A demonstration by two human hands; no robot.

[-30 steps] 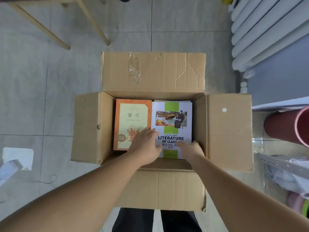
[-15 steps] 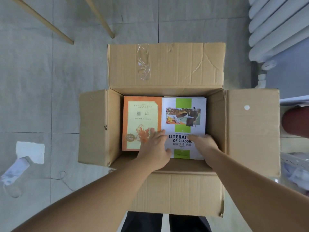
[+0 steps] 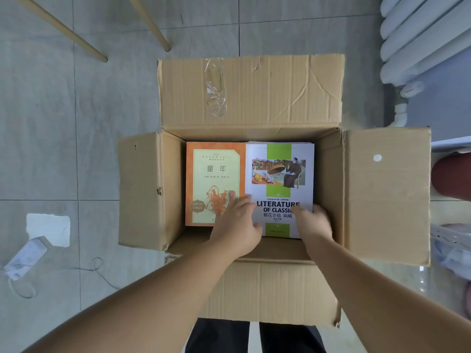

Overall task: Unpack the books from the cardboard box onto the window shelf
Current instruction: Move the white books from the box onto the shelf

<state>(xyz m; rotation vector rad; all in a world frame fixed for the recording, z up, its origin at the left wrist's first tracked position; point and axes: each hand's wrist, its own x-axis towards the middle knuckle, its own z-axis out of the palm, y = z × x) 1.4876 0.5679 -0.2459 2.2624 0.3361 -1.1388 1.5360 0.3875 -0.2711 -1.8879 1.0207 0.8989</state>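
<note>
- The cardboard box (image 3: 254, 98) stood open on the tiled floor (image 3: 51, 123), all four flaps folded outward.
- Two books lay flat inside, side by side and touching: an orange book (image 3: 214, 174) on the left and a white book (image 3: 279, 174) with a green stripe and the words "LITERATURE OF CLASSIC" on the right.
- Further page edges showed just past the white book's far edge, so more lay beneath it.
- The left hand (image 3: 238, 225) rested across the seam between the two covers, fingers spread and flat, gripping nothing.
- The right hand (image 3: 314, 221) sat at the white book's near right corner, thumb on the cover, the other fingers hidden past the edge; whether they had closed around the book could not be told.
- Two wooden legs (image 3: 150, 24) stood on the floor beyond the box.
- A white radiator (image 3: 420, 34) sat at upper right.
- A white adapter (image 3: 25, 258) with a cord lay on the floor at left.
</note>
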